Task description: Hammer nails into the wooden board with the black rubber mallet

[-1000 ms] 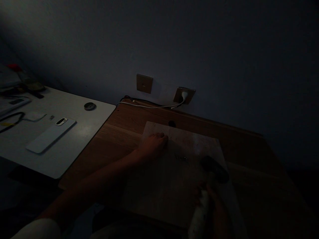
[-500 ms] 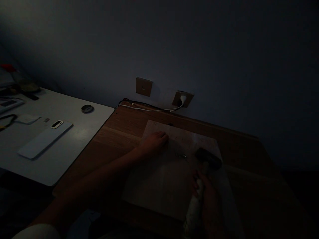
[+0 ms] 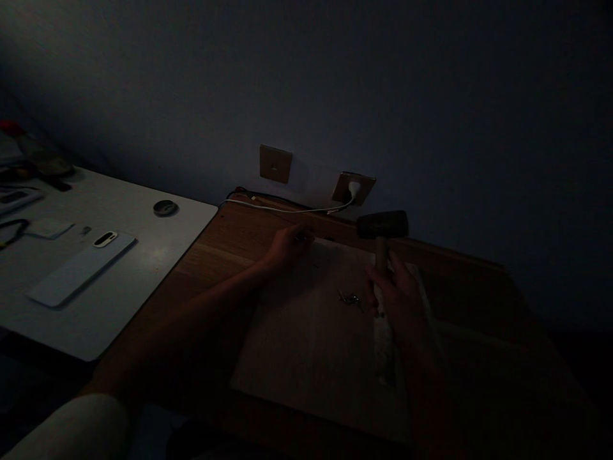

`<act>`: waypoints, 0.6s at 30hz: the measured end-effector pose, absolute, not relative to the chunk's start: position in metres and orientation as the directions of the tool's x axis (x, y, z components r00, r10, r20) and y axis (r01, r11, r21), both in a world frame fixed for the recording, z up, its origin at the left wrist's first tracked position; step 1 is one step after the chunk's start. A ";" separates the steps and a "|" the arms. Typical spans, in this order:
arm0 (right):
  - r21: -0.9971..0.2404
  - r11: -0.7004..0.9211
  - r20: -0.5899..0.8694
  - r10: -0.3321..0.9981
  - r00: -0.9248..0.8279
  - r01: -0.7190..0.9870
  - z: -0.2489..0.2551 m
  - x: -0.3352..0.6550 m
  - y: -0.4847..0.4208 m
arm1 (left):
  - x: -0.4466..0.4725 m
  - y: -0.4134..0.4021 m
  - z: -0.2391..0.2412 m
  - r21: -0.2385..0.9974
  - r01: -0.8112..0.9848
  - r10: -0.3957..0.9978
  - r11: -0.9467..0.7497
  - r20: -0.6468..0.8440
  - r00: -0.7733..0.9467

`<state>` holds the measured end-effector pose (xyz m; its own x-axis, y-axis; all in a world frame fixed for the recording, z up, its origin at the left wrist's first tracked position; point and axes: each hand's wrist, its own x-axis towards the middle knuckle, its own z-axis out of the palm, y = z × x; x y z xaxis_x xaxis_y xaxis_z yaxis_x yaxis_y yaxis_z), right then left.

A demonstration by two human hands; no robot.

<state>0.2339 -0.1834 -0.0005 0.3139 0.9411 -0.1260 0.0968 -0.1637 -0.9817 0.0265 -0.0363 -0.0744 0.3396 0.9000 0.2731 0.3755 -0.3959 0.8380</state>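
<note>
My right hand (image 3: pixel 400 297) is wrapped round the handle of a mallet (image 3: pixel 383 225). Its dark, blocky head is raised above the far right edge of a pale square board (image 3: pixel 287 345). At the board's far left corner is my left hand (image 3: pixel 287 246), fingers curled together; whatever they may hold is too dark to make out. A small dark sliver (image 3: pixel 315 266) lies on the board just in front of that hand. Several small shiny metal pieces, perhaps nails (image 3: pixel 349 298), sit in a little heap near the board's middle, left of my right hand.
The board rests on a brown wooden table (image 3: pixel 215 255) against the wall. A white table (image 3: pixel 177 255) adjoins on the left, bearing a pale phone (image 3: pixel 83 271) and a round dark lid or dish (image 3: pixel 165 207). A white cable (image 3: pixel 287 211) runs to a wall socket (image 3: pixel 353 188). The light is dim.
My right hand has lifted the mallet, its head going up and slightly left. My left hand has moved a little away from me and left, to the board's far corner.
</note>
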 end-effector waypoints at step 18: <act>-0.964 -0.256 -0.243 0.957 0.157 0.070 -0.033 0.212 -0.189 | 0.012 -0.032 -0.078 0.753 0.372 0.744 -0.543 0.226 0.629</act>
<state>0.2120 -0.1888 -0.0334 0.1572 0.9572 -0.2429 0.0702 -0.2562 -0.9641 0.0121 -0.0317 -0.0778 0.6288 0.7440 0.2260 0.3720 -0.5431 0.7528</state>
